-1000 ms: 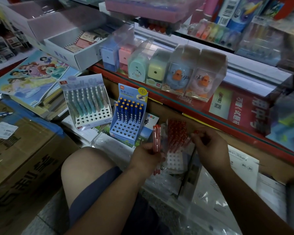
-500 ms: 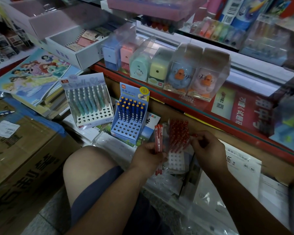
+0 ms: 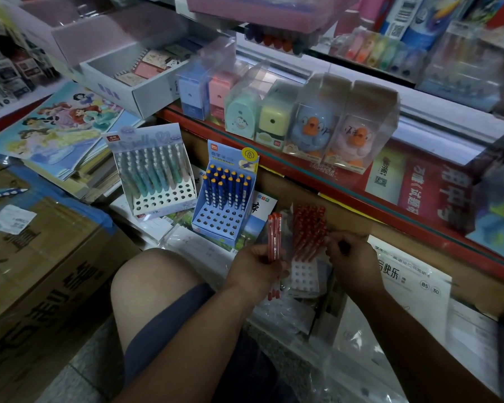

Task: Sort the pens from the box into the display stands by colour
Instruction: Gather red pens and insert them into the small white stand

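Right hand [image 3: 354,254] lower, pens [image 3: 274,237] through left grip [image 3: 256,267]

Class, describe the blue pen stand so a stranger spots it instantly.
Find the red shelf edge carrying boxed sharpeners. Below it sit three pen stands; the blue stand is the middle one. It alone holds yellow-topped dark blue pens, between the pastel stand and the red-pen stand.
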`<state>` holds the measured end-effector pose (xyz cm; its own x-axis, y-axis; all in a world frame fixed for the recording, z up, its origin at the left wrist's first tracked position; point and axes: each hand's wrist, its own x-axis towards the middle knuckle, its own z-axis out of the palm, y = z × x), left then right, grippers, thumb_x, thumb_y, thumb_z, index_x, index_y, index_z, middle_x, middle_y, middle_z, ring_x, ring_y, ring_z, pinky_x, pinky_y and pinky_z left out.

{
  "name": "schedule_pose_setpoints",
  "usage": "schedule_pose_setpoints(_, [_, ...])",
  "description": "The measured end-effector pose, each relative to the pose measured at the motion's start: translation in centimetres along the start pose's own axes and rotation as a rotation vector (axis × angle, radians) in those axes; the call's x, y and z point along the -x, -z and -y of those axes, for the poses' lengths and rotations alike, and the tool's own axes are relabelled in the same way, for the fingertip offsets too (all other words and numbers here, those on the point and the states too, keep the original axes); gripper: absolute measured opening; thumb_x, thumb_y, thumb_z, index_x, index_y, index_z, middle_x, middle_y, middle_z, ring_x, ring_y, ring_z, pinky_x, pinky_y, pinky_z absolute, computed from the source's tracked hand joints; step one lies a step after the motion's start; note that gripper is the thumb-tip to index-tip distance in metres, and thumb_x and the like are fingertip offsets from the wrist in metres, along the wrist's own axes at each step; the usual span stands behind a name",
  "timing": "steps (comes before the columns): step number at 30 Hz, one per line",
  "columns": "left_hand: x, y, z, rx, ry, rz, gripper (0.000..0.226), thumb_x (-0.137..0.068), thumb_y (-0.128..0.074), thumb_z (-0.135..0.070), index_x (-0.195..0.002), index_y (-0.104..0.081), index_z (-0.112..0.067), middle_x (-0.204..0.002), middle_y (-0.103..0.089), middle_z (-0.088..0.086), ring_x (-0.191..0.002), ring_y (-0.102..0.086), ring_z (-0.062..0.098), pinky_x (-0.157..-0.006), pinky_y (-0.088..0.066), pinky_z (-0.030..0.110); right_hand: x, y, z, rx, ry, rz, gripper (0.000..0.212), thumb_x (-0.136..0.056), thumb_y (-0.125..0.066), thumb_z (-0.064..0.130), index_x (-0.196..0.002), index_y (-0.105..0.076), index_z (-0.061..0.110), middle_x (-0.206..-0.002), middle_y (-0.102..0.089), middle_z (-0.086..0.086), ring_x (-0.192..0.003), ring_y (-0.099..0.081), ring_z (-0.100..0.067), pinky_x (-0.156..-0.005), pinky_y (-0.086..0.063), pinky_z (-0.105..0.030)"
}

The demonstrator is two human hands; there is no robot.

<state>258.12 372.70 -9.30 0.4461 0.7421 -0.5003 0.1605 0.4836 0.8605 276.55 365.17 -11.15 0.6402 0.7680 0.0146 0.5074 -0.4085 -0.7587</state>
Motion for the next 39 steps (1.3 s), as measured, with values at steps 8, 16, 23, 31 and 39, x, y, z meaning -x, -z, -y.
schedule_pose_setpoints(8, [0.1, 0.0, 0.1, 0.004, 0.009, 0.105, 0.023, -0.086, -0.067, 0.011, -0.084, -0.072, -0.011, -0.074, -0.074, 0.001, -0.065, -0.07, 0.012, -0.067, -0.058, 0.028, 0.4, 1.1, 3.5, -0.066, -0.03, -0.127, 0.011, -0.094, -0.066, 0.022, -0.084, -0.062, 0.021, -0.077, -0.063, 0.011, -0.071, -0.058, 0.008, -0.057, -0.038, -0.005])
schedule_pose_setpoints(16, [1.0, -0.6, 0.0, -0.074, -0.013, 0.228, 0.02, -0.086, -0.065, 0.013, -0.085, -0.071, -0.006, -0.082, -0.073, 0.008, -0.075, -0.071, 0.018, -0.069, -0.06, 0.029, 1.5, 2.2, 8.4, -0.254, 0.035, 0.269, 0.014, -0.093, -0.066, 0.013, -0.104, -0.069, 0.02, -0.087, -0.072, 0.007, -0.071, -0.069, -0.004, -0.058, -0.053, -0.015])
schedule_pose_setpoints(23, [0.6, -0.2, 0.1, -0.019, 0.039, 0.231, 0.025, -0.088, -0.062, 0.012, -0.082, -0.07, -0.011, -0.076, -0.074, 0.004, -0.075, -0.071, 0.022, -0.075, -0.06, 0.034, 1.5, 2.4, 7.8, -0.26, -0.006, 0.336, 0.022, -0.09, -0.071, 0.012, -0.109, -0.066, 0.019, -0.089, -0.074, 0.003, -0.075, -0.071, -0.008, -0.062, -0.055, -0.018])
schedule_pose_setpoints(31, [0.4, -0.2, 0.6, -0.084, -0.019, 0.237, 0.023, -0.089, -0.065, 0.007, -0.09, -0.075, -0.013, -0.082, -0.076, 0.004, -0.081, -0.07, 0.024, -0.08, -0.058, 0.039, 1.5, 2.6, 7.3, -0.314, -0.03, 0.243, 0.012, -0.089, -0.07, 0.01, -0.1, -0.068, 0.015, -0.081, -0.074, 0.0, -0.071, -0.072, -0.015, -0.061, -0.056, -0.022])
schedule_pose_setpoints(39, [-1.3, 0.7, 1.1, 0.04, 0.026, -0.091, 0.016, -0.089, -0.068, 0.003, -0.103, -0.066, -0.004, -0.078, -0.075, 0.005, -0.072, -0.068, 0.024, -0.074, -0.056, 0.053, 1.0, 2.5, 5.2, -0.241, 0.041, -0.094, 0.019, -0.089, -0.073, 0.016, -0.091, -0.064, 0.032, -0.076, -0.067, 0.002, -0.075, -0.069, -0.02, -0.073, -0.059, -0.045])
